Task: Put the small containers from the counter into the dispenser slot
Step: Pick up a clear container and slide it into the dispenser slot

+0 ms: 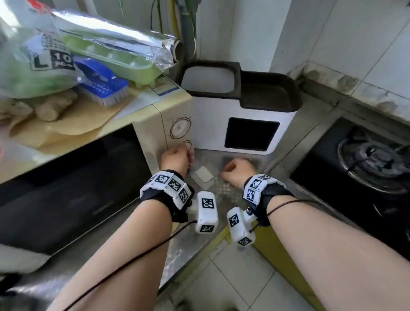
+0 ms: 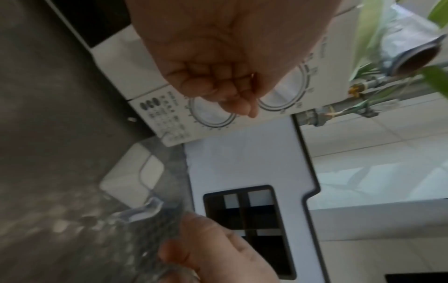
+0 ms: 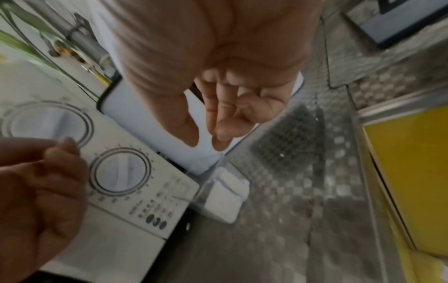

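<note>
Small clear containers with white lids lie on the patterned metal counter, between my two hands. They also show in the left wrist view as containers and in the right wrist view as containers. Behind them stands the white dispenser with its black rectangular slot facing me. My left hand hovers in front of the microwave's lower knob; its fingers are curled and hold nothing. My right hand hangs just right of the containers, fingers loosely bent and empty.
A cream microwave stands on the left, tight against the dispenser. On top of it are a foil roll, a blue brush and ginger. A gas hob lies to the right. The counter's front edge drops to floor tiles.
</note>
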The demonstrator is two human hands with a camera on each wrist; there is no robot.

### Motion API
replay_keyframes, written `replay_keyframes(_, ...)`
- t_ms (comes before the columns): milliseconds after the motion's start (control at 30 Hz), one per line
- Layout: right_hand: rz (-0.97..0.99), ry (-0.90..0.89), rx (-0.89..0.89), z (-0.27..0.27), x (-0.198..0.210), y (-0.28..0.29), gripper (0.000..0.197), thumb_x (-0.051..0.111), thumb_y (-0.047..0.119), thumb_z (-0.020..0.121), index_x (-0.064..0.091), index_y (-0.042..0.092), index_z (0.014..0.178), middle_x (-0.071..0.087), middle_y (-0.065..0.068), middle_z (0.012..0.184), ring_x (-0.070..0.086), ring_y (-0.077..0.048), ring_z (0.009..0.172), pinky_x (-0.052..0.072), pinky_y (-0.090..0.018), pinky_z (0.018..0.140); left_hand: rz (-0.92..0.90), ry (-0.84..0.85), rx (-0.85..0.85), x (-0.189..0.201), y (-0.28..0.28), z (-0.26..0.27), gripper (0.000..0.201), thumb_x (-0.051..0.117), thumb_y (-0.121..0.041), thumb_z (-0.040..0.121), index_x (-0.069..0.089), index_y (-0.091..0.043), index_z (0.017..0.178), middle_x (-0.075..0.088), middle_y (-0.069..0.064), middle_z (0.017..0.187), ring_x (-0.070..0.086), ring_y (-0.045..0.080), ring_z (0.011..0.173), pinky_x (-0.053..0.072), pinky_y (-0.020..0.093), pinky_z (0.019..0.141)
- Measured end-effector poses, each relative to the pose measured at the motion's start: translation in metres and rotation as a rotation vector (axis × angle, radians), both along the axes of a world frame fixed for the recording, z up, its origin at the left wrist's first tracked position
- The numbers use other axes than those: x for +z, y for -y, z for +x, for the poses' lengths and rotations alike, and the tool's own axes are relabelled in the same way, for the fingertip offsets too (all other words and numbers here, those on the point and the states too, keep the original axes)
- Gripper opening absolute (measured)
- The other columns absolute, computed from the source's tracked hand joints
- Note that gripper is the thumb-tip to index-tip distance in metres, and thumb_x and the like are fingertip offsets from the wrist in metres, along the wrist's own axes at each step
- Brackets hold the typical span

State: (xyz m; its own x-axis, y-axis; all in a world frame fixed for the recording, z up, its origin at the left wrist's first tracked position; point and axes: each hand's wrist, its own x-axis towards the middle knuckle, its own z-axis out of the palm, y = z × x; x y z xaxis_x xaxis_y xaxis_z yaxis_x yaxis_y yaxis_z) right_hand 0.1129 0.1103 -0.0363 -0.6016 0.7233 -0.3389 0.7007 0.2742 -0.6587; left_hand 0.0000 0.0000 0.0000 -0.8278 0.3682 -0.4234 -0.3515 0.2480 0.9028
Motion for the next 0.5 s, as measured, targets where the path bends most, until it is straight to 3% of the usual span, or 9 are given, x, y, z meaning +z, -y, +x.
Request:
replay_keyframes(67,-0.039,0.039,0.017,-0.002,-0.007,0.001,0.031,0.071,0.03,0.069,0.062,0.016,0.095,0.07,-0.008,0.096,0.069,-0.028,0.087,0.057,-0.038,0.081,-0.02,0.0,0.003,-0.014,-0.001,-0.001,0.042,0.045,-0.021,0.094,0.055,-0.015,0.054,0.055,-0.004,0.032,0.052,0.015,0.043,0.043,0.02,0.054)
replay_keyframes(133,-0.098,0.045,0.016,-0.002,-0.015,0.005,0.032,0.073,0.033,0.068,0.06,0.016,0.091,0.071,-0.007,0.089,0.068,-0.024,0.077,0.057,-0.034,0.072,-0.07,0.006,-0.013,-0.036,0.0,-0.003,0.038,0.048,-0.018,0.087,0.057,-0.017,0.05,0.063,-0.003,0.038,0.061,0.028,0.064,0.049,0.03,0.074)
replay_keyframes(200,-0.132,0.025,-0.001,-0.003,-0.021,0.011,0.025,0.071,0.031,0.072,0.061,0.016,0.089,0.069,-0.007,0.078,0.064,-0.022,0.065,0.049,-0.027,0.058,-0.124,0.0,-0.002,-0.049,0.0,-0.006,0.027,0.049,-0.023,0.076,0.059,-0.017,0.052,0.077,0.014,0.072,0.069,0.04,0.087,0.055,0.042,0.089)
replay_keyframes(267,-0.13,0.002,-0.002,-0.006,-0.027,0.013,0.016,0.07,0.029,0.075,0.061,0.019,0.084,0.07,-0.009,0.076,0.066,-0.025,0.067,0.05,-0.028,0.06,-0.205,0.021,-0.02,-0.047,0.001,-0.004,0.025,0.049,-0.024,0.079,0.067,-0.009,0.069,0.072,0.026,0.102,0.067,0.042,0.101,0.054,0.049,0.092)
replay_keyframes(333,-0.142,-0.03,-0.016,-0.007,-0.029,0.017,0.013,0.07,0.026,0.076,0.062,0.018,0.082,0.074,-0.015,0.082,0.071,-0.032,0.075,0.058,-0.039,0.068,-0.273,0.02,-0.022,-0.043,0.002,0.0,0.032,0.045,-0.022,0.089,0.066,0.0,0.097,0.068,0.025,0.113,0.064,0.039,0.107,0.052,0.046,0.096)
replay_keyframes(400,-0.165,-0.077,-0.038,-0.006,-0.028,0.019,0.01,0.069,0.018,0.079,0.06,0.014,0.079,0.073,-0.021,0.086,0.072,-0.036,0.076,0.061,-0.044,0.068,-0.333,0.055,-0.108,-0.044,-0.001,0.002,0.036,0.042,-0.019,0.092,0.062,0.003,0.112,0.064,0.024,0.122,0.061,0.039,0.113,0.049,0.044,0.1)
replay_keyframes(500,-0.198,-0.145,-0.055,0.001,-0.022,0.017,0.009,0.064,0.01,0.084,0.056,0.01,0.08,0.067,-0.02,0.084,0.071,-0.035,0.071,0.062,-0.044,0.064,-0.281,0.128,-0.125,-0.046,-0.011,0.004,0.029,0.044,-0.022,0.087,0.064,-0.002,0.095,0.067,0.02,0.12,0.066,0.034,0.104,0.052,0.042,0.097)
